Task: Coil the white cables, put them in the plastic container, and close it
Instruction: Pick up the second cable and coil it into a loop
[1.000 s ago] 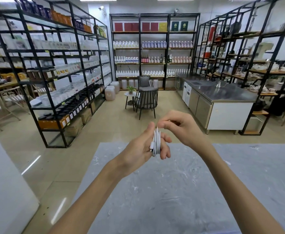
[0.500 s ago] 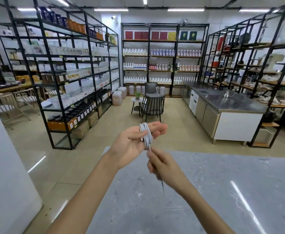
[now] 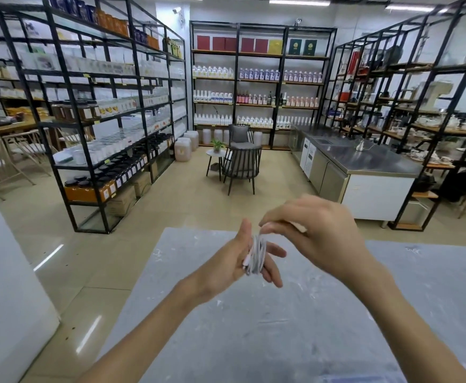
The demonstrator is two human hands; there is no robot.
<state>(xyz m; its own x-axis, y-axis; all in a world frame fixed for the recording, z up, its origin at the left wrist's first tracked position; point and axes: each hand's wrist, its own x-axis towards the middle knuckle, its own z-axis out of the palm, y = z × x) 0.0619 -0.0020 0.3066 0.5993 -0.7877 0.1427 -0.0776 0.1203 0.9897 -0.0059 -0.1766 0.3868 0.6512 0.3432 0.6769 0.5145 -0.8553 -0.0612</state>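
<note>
Where the grey table (image 3: 254,341) fills the lower half of the view, two bare forearms are stretched over it, and both hands are held together just above its far edge. Beyond the table's left corner, tall black shelves (image 3: 93,114) packed with jars and boxes are seen.

Above the far edge, left of middle, the left hand (image 3: 226,264) is held with the thumb raised. A thin white cable (image 3: 257,254) is wound in a tight bundle of loops round its fingers (image 3: 274,273), which are loosely curled inside the coil. A small plug end is seen poking out on the palm side.

Just right of that, and a little higher over the table, the right hand (image 3: 320,230) is poised at the coil's top. The free run of cable is pinched there between thumb and fingertips (image 3: 267,225). How much cable is left unwound cannot be told, as it is hidden under that hand.

Beyond the table's right side, a steel-topped counter (image 3: 364,164) is seen. No container is seen on the part of the table in view.

The cable is judged to be light, soft and a little springy, with a smooth jacket, so the loops would likely spring apart if let go. It is best taken across the whole bundle at its middle, with all loops squeezed together, and not lifted by the plug or a single strand. The winding is judged to be near its end, with the boxing and closing not yet done.
</note>
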